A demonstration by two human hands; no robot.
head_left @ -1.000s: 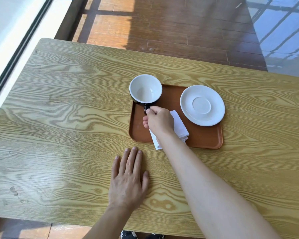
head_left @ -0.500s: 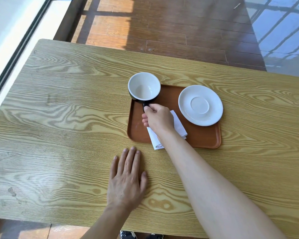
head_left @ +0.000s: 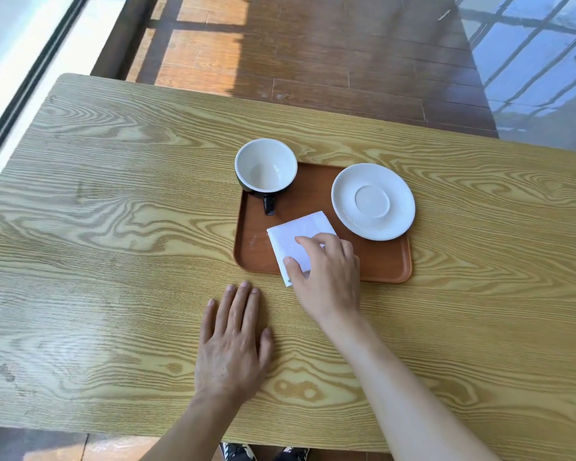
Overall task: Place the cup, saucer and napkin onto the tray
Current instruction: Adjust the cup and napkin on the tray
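Wooden bench (head_left: pixel 113 227) carries a brown tray (head_left: pixel 386 267) holding saucer (head_left: pixel 373 201), cup (head_left: pixel 266 166) and napkin (head_left: pixel 296 234); left hand (head_left: pixel 230 347) rests flat and empty, seemingly for balance, right hand (head_left: pixel 326 271) loosely curled, fingertips on the napkin, seemingly straightening it

Bright daylight is streaming in from my left, glaring off the tabletop (head_left: pixel 80 327); sun patches are striping the floor (head_left: pixel 313 61); edges are bowing slightly; focus is holding sharp.
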